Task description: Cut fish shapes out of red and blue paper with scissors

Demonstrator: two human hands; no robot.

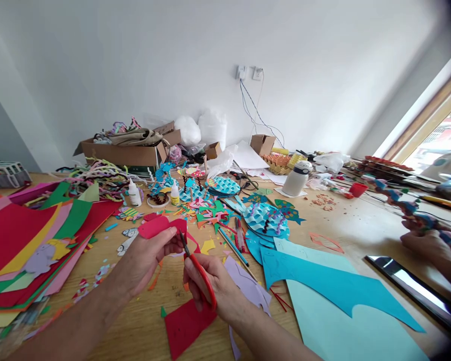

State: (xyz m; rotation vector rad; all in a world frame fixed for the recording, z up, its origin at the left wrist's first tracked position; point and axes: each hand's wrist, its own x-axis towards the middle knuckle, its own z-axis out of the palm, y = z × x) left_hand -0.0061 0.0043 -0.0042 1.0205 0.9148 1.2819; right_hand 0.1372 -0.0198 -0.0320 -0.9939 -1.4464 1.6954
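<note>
My left hand (152, 255) pinches a piece of red paper (156, 226) above the table. In my right hand (210, 281) is a pair of scissors with red handles (206, 281). Their dark blades meet the red paper's right end, where a narrow cut strip hangs down. Below my right hand lies another red paper piece (188, 326), flat on the wood. A cut sheet of lilac paper (244, 281) lies just right of it. Small coloured scraps (210, 210) are scattered beyond my hands.
Stacked coloured sheets (22, 235) cover the left side; blue sheets (323, 281) lie on the right. Glue bottles (134, 194), a white flask (297, 179) and a cardboard box (124, 153) stand farther back. Another person's hand (428, 245) holds a colourful strip near a phone-like black device (409, 286).
</note>
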